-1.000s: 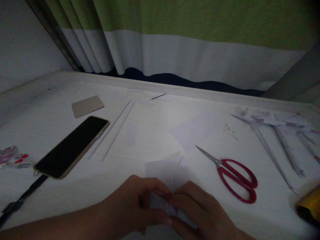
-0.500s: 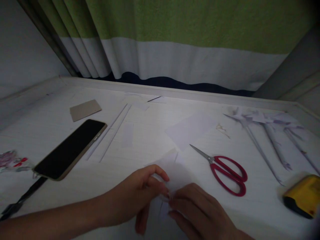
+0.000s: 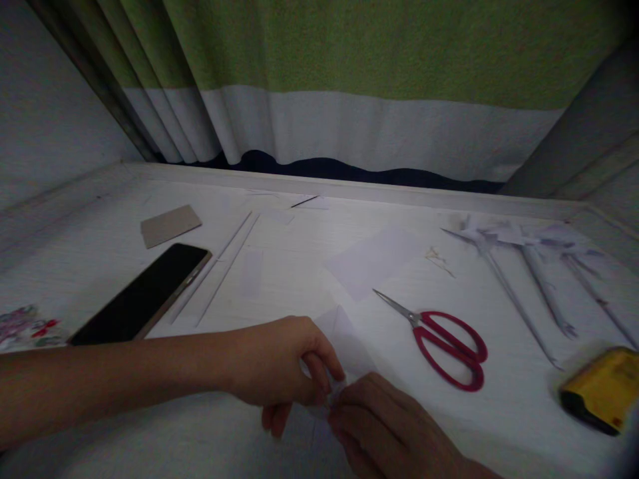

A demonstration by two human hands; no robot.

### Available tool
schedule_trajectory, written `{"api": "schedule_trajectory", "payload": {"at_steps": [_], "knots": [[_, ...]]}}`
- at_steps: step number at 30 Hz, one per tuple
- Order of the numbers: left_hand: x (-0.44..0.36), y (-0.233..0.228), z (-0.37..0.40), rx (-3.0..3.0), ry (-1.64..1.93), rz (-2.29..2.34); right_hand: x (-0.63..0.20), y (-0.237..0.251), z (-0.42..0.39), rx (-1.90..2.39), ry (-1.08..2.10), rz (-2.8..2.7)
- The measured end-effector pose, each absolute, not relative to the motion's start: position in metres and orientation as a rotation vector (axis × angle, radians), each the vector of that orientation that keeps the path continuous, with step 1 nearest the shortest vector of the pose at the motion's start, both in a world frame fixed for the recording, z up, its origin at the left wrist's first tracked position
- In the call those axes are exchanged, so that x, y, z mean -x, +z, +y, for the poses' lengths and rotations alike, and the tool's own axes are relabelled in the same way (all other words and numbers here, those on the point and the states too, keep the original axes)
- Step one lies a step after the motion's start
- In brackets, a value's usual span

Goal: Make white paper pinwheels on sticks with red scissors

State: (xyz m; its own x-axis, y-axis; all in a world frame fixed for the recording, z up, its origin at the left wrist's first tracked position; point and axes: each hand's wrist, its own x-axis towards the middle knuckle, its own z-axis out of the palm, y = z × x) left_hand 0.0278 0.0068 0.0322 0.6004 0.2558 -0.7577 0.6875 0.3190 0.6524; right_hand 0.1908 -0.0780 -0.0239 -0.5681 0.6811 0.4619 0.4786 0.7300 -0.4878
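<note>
White desk (image 3: pixel 100 266), both hands (image 3: pixel 279 362) seemingly pinching small paper piece (image 3: pixel 344 336), red scissors (image 3: pixel 444 339) nearby

Home setting, dim light. White worktop (image 3: pixel 299 266) set against a green-and-white curtain (image 3: pixel 349 80). Craft clutter: red scissors (image 3: pixel 439 336), paper scraps (image 3: pixel 372 259), rolled paper sticks (image 3: pixel 519 299), phone (image 3: pixel 142 296).

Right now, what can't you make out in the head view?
- Small white paper piece: mostly covered by the left hand and right hand; its shape is unclear.
- Phone: near end hidden behind the left forearm.
- Yellow object: blurred near the right edge; can't identify it.
- Colourful bits: cut by the left edge, blurred.
- Paper pinwheels: dim, details too soft.
</note>
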Motion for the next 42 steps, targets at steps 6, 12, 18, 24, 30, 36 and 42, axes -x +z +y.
{"api": "schedule_trajectory", "payload": {"at_steps": [6, 12, 18, 24, 30, 36, 42], "knots": [[-0.035, 0.034, 0.013, -1.272, -0.438, 0.905, -0.189, -0.025, -0.077, 0.853, 0.272, -2.304], [-0.041, 0.024, 0.019, -1.272, -0.49, 0.896, -0.19, -0.03, -0.077, 0.864, 0.301, -2.327], [-0.05, 0.034, 0.023, -1.479, -0.627, 0.867, -0.192, -0.026, -0.078, 0.84, 0.354, -2.348], [-0.07, 0.055, 0.023, -2.015, -0.793, 0.715, -0.192, -0.028, -0.083, 0.93, 0.476, -2.359], [-0.06, 0.035, 0.03, -1.975, -0.625, 0.546, -0.198, -0.02, -0.083, 0.909, 0.424, -2.439], [-0.035, 0.009, 0.022, -1.572, -0.374, 0.737, -0.201, -0.019, -0.076, 0.898, 0.593, -2.404], [-0.021, -0.007, 0.0, -1.303, -0.142, 0.866, -0.201, -0.021, -0.073, 0.931, 0.782, -2.31]]}}
